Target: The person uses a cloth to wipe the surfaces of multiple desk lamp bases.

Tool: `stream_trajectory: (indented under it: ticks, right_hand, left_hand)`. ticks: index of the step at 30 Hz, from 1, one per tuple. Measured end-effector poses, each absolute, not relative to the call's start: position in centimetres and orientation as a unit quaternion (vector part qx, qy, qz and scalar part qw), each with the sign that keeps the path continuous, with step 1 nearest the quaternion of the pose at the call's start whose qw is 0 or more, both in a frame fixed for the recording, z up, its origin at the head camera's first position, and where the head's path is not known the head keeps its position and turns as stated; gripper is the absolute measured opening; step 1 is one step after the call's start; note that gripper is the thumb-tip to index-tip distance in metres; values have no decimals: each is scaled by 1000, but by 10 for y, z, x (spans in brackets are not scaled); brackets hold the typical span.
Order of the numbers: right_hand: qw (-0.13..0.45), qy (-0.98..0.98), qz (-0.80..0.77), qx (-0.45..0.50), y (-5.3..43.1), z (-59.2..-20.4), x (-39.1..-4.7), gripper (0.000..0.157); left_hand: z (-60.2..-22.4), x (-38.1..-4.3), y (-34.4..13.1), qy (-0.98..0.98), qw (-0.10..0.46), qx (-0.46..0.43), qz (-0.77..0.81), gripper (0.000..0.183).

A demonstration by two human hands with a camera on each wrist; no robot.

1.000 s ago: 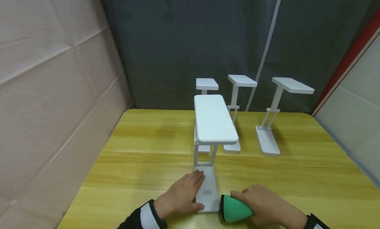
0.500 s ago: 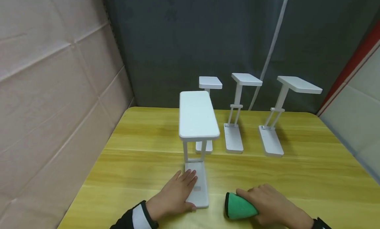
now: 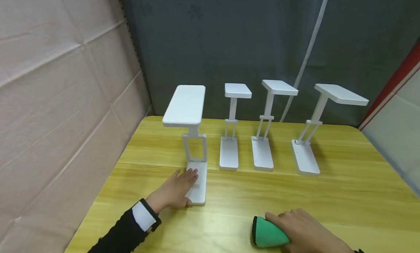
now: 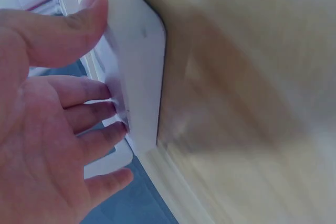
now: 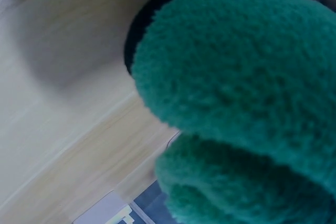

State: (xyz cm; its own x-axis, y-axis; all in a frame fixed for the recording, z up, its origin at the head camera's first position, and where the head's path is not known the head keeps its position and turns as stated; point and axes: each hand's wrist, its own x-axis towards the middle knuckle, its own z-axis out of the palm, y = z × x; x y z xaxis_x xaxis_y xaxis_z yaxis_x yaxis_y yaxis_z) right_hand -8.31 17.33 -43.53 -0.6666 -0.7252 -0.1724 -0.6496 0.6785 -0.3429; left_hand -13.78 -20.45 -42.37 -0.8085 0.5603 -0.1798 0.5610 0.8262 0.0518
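Observation:
In the head view my left hand [image 3: 177, 189] rests with straight fingers on the base of a white folding desk lamp [image 3: 197, 185]. That lamp stands upright at the left, its flat head raised on a hinged arm. From the left wrist view, the fingertips [image 4: 118, 127] touch the base's top face and the thumb lies near its end. My right hand [image 3: 303, 231] grips a folded green cleaning cloth [image 3: 269, 233] with black edging, low over the front right of the table. In the right wrist view the fluffy cloth [image 5: 231, 66] fills much of the frame and hides most of the hand.
Several matching white lamps stand in a row farther back: one near the middle [image 3: 229, 152], another [image 3: 262, 152] beside it, and a third [image 3: 305, 156] at the right. The wooden table [image 3: 229, 209] ends at a dark curtain [image 3: 203, 45], with pale cloth walls at both sides.
My left hand and the lamp under it have moved left and away from me, uncovering the lamp behind. The lamp's head has swung to point leftward. The right hand still holds the cloth.

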Motion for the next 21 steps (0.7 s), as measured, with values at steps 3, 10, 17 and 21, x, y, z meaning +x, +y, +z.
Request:
stream_trajectory:
  ticks: [3,10,17,21]
  right_hand:
    - [162,905,-131,-370,176,-435,-83,44]
    - [162,903,-147,-369,180,-436,-80,45]
    - [149,901,-161,-374,184,-437,-78,50]
    - [108,896,-173,-395,187,-438,-75,51]
  left_hand:
    - [-420,-155,-205,952,101,288,-6,78]
    - [-417,-190,-208,956,110,272,-3,80]
    - [-415,-219,-212,958,109,266,-5,81]
    - [-412,-233,-213,959,107,262,-5,80]
